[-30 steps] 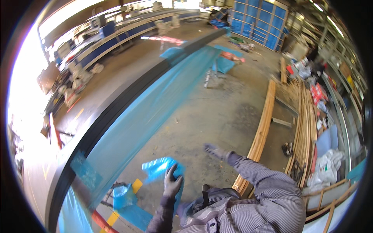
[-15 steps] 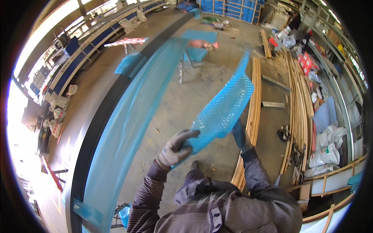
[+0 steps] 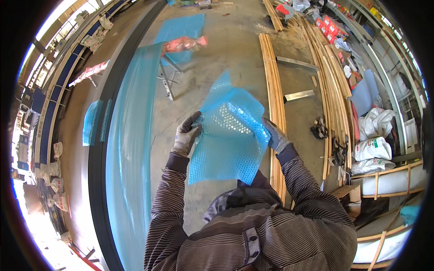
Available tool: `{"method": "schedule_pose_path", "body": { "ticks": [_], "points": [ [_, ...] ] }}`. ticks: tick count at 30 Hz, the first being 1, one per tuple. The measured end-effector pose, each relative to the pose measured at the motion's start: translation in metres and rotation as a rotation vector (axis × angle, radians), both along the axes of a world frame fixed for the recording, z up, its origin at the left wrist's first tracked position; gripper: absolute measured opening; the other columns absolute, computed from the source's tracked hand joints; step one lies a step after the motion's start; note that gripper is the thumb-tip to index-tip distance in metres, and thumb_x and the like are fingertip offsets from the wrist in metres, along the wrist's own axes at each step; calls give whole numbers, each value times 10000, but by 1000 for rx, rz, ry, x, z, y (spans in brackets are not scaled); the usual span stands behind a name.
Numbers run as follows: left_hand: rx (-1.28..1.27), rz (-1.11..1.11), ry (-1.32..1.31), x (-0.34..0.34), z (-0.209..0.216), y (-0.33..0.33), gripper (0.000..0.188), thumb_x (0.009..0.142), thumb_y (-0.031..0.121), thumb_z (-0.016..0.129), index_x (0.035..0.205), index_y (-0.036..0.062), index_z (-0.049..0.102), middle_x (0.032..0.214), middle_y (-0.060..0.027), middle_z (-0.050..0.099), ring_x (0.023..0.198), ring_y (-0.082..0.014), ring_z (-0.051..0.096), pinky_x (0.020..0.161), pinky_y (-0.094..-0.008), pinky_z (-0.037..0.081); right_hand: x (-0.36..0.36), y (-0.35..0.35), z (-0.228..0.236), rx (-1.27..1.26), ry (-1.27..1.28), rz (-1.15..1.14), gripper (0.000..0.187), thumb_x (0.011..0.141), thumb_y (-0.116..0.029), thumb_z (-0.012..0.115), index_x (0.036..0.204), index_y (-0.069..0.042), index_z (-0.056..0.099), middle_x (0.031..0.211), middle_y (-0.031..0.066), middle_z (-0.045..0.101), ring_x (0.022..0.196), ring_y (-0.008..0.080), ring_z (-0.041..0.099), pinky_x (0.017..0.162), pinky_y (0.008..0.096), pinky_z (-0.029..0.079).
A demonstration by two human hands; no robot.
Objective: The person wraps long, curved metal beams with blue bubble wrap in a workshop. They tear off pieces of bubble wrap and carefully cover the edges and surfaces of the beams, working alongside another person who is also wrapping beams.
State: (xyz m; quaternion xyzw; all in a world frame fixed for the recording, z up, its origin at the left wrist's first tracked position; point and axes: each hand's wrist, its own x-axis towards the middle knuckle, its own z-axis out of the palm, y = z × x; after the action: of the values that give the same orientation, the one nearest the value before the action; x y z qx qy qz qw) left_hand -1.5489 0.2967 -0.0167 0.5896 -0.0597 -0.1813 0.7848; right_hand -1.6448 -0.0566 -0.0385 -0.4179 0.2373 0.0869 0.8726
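I hold a sheet of blue bubble wrap (image 3: 228, 135) spread out in front of my chest. My left hand (image 3: 186, 134), in a grey work glove, grips its left edge. My right hand (image 3: 275, 137), also gloved, grips the right edge. The sheet hangs down between both hands above the concrete floor (image 3: 217, 54). My striped sleeves come up from the lower edge.
A long strip of blue film (image 3: 131, 149) lies on the floor at my left beside a long black beam (image 3: 97, 149). Long wooden slats (image 3: 273, 81) run along my right. White sacks (image 3: 373, 135) and metal profiles (image 3: 296, 63) lie further right. A metal trestle (image 3: 167, 77) stands ahead.
The bubble wrap was down by the floor in my left hand, then lifted; now both hands hold it opened flat in front of me.
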Motion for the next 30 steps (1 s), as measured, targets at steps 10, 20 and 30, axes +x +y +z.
{"method": "schedule_pose_path", "body": {
  "ticks": [10, 20, 30],
  "points": [
    [457, 270, -209, 161, 11, -100, 509, 808, -86, 698, 1302, 11, 625, 1156, -53, 685, 980, -127, 637, 852, -265, 533, 241, -130, 55, -312, -272, 103, 509, 903, 50, 635, 1398, -21, 540, 1087, 36, 637, 940, 107, 630, 890, 241, 545],
    [358, 193, -40, 373, 0, -186, 739, 812, -68, 751, 1480, 44, 457, 1150, -48, 618, 788, -68, 577, 673, -223, 506, 519, -217, 70, -628, -465, 357, 364, 865, -9, 718, 1218, -9, 634, 1072, 44, 666, 959, 105, 626, 863, 249, 538],
    [140, -197, -19, 692, -15, -369, 700, 892, 183, 775, 1483, 21, 437, 1413, -106, 554, 1249, -186, 544, 1044, -332, 466, 710, -393, 37, -658, -240, -39, 304, 834, 49, 695, 1127, -30, 668, 1021, 43, 669, 937, 130, 631, 826, 266, 539]
  ]
}}
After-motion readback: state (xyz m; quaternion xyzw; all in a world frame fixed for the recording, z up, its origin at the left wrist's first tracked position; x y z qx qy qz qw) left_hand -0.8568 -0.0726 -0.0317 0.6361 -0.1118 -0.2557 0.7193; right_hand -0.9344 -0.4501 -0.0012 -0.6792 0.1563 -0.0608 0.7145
